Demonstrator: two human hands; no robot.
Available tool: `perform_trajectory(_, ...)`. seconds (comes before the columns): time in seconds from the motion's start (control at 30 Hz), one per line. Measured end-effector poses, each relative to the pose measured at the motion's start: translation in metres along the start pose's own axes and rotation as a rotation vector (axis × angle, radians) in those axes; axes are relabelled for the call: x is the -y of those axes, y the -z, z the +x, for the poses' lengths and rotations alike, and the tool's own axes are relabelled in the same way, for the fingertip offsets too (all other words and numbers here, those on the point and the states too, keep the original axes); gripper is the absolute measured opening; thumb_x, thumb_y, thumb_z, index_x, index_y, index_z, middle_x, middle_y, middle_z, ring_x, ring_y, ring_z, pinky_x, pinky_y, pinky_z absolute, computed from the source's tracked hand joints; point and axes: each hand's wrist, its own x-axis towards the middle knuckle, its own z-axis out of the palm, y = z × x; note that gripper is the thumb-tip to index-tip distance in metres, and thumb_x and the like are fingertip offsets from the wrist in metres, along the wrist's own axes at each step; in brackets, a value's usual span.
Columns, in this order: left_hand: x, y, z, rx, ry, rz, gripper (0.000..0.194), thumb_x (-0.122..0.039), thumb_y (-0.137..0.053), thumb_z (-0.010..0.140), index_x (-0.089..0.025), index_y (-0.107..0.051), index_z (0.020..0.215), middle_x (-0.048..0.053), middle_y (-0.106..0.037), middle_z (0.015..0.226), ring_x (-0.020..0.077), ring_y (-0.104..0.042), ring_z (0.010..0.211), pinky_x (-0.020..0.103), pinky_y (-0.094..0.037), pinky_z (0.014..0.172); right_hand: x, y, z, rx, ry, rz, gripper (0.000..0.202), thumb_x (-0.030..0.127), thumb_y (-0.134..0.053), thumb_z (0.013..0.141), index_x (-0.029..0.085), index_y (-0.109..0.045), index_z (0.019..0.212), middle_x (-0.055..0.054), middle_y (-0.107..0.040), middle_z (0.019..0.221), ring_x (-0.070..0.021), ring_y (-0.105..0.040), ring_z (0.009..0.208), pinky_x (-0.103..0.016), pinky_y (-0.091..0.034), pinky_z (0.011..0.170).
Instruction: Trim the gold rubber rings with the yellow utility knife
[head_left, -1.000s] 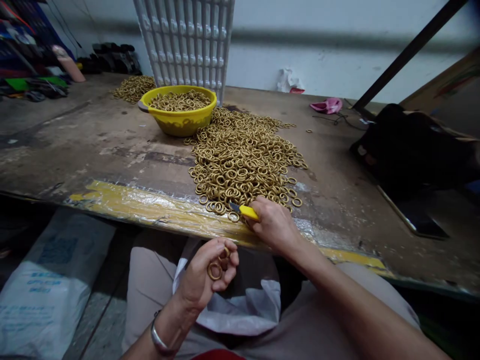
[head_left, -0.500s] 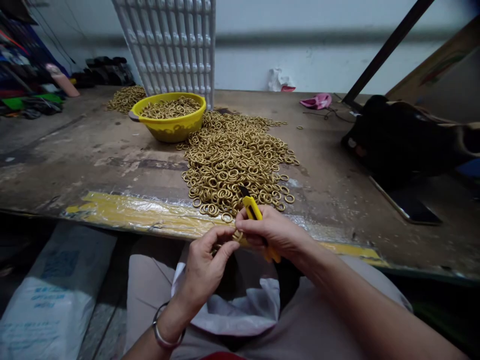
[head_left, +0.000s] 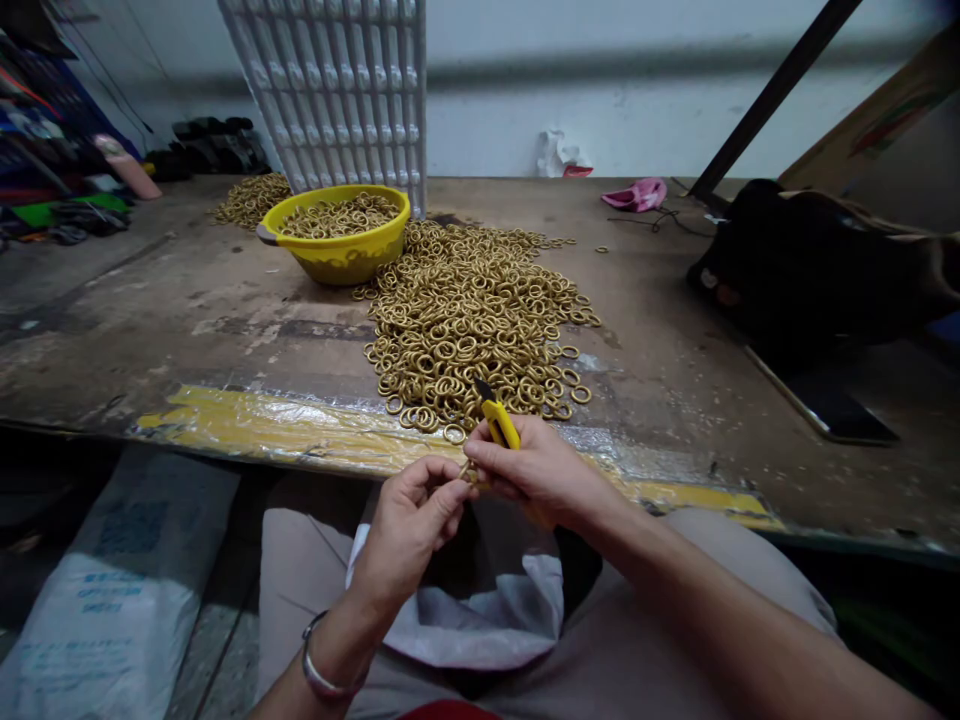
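My left hand pinches a small brass-coloured ring between thumb and fingers, just past the table's front edge. My right hand is closed around a yellow utility knife, its dark blade pointing up and left, and its fingertips meet the ring too. Beyond the hands a wide pile of brass rings lies on the table. Below them a white bag stands open on my lap; its inside is dark.
A yellow bowl full of rings stands behind the pile, by a ribbed translucent panel. On the right lie a phone, a black bag and a pink cloth. Another white sack is at lower left.
The knife has tilted and shifted slightly left with my right hand, its handle now more hidden. My left hand's fingers have curled in a little around the ring.
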Motion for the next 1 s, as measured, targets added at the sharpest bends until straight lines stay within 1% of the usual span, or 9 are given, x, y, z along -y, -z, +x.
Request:
perform_trajectory(0.07, -0.001, 0.004, 0.0, -0.014, 0.057, -0.132, 0.021, -0.032, -0.067, 0.078, -0.015, -0.056, 0.083, 0.0, -0.061, 0.073, 0.0035, -0.039, 0.045, 0.013, -0.025, 0.037, -0.002, 0.001, -0.002, -0.063, 0.124, -0.312, 0.015, 0.024, -0.051, 0.079, 0.018, -0.048, 0.066, 0.004, -0.047, 0.056, -0.0079, -0.04, 0.05, -0.02, -0.029, 0.048)
perform_trajectory(0.17, -0.002, 0.009, 0.001, -0.062, 0.078, -0.24, 0.024, -0.032, -0.071, 0.074, -0.015, -0.056, 0.081, -0.001, -0.057, 0.069, 0.0037, -0.041, 0.047, 0.012, -0.026, 0.037, -0.005, 0.001, -0.006, -0.132, 0.265, -0.81, 0.01, 0.009, -0.049, 0.071, 0.018, -0.047, 0.066, 0.002, -0.05, 0.06, -0.0098, -0.041, 0.056, -0.022, -0.026, 0.053)
perform_trajectory(0.23, 0.0, 0.012, 0.003, -0.095, 0.053, -0.252, 0.023, -0.032, -0.071, 0.075, -0.015, -0.056, 0.08, -0.002, -0.055, 0.065, 0.0039, -0.041, 0.047, 0.012, -0.026, 0.037, -0.007, -0.001, -0.007, -0.115, 0.293, -1.009, 0.013, 0.005, -0.047, 0.067, 0.017, -0.05, 0.071, 0.001, -0.054, 0.064, -0.0112, -0.044, 0.058, -0.023, -0.024, 0.054)
perform_trajectory(0.3, 0.004, 0.014, 0.004, -0.117, 0.013, -0.239, 0.022, -0.032, -0.07, 0.076, -0.016, -0.055, 0.081, -0.004, -0.052, 0.061, 0.0042, -0.041, 0.047, 0.012, -0.027, 0.038, -0.009, -0.004, -0.008, -0.09, 0.287, -1.12, 0.015, 0.005, -0.047, 0.068, 0.017, -0.053, 0.075, -0.001, -0.058, 0.067, -0.0124, -0.046, 0.06, -0.025, -0.023, 0.055)
perform_trajectory(0.47, 0.01, 0.014, 0.004, -0.109, -0.062, -0.13, 0.018, -0.032, -0.065, 0.081, -0.018, -0.055, 0.087, -0.006, -0.048, 0.06, 0.005, -0.04, 0.048, 0.012, -0.029, 0.039, -0.013, -0.01, -0.008, -0.101, 0.245, -1.227, 0.017, 0.007, -0.046, 0.072, 0.018, -0.055, 0.081, -0.003, -0.062, 0.073, -0.0139, -0.05, 0.062, -0.027, -0.022, 0.056)
perform_trajectory(0.6, 0.009, 0.011, 0.001, -0.103, -0.095, -0.02, 0.018, -0.034, -0.059, 0.085, -0.018, -0.053, 0.088, -0.006, -0.047, 0.06, 0.0053, -0.039, 0.048, 0.014, -0.03, 0.041, -0.016, -0.011, -0.008, -0.154, 0.253, -1.275, 0.019, 0.006, -0.044, 0.073, 0.018, -0.055, 0.082, -0.003, -0.063, 0.073, -0.0154, -0.053, 0.064, -0.028, -0.021, 0.056)
perform_trajectory(0.77, 0.008, 0.01, 0.0, -0.132, -0.145, 0.067, 0.018, -0.035, -0.058, 0.085, -0.018, -0.053, 0.088, -0.006, -0.047, 0.06, 0.0061, -0.04, 0.049, 0.015, -0.032, 0.044, -0.013, -0.015, -0.008, -0.159, 0.228, -1.319, 0.02, 0.006, -0.043, 0.076, 0.018, -0.056, 0.085, -0.004, -0.064, 0.075, -0.0156, -0.055, 0.063, -0.028, -0.022, 0.055)
perform_trajectory(0.9, 0.006, 0.008, 0.003, -0.094, -0.098, -0.004, 0.018, -0.034, -0.058, 0.085, -0.018, -0.051, 0.083, -0.005, -0.047, 0.059, 0.0062, -0.04, 0.049, 0.015, -0.029, 0.043, -0.01, -0.012, -0.004, -0.159, 0.177, -1.38, 0.018, 0.007, -0.044, 0.078, 0.017, -0.056, 0.087, -0.006, -0.066, 0.078, -0.0164, -0.057, 0.065, -0.027, -0.024, 0.054)
perform_trajectory(1.0, -0.001, 0.009, -0.002, -0.064, -0.1, -0.074, 0.017, -0.032, -0.059, 0.084, -0.018, -0.05, 0.079, -0.003, -0.048, 0.064, 0.0065, -0.04, 0.05, 0.015, -0.026, 0.042, -0.007, 0.002, -0.001, -0.225, 0.04, -1.435, 0.016, 0.008, -0.044, 0.079, 0.016, -0.056, 0.085, -0.008, -0.066, 0.074, -0.0176, -0.057, 0.062, -0.027, -0.026, 0.053)
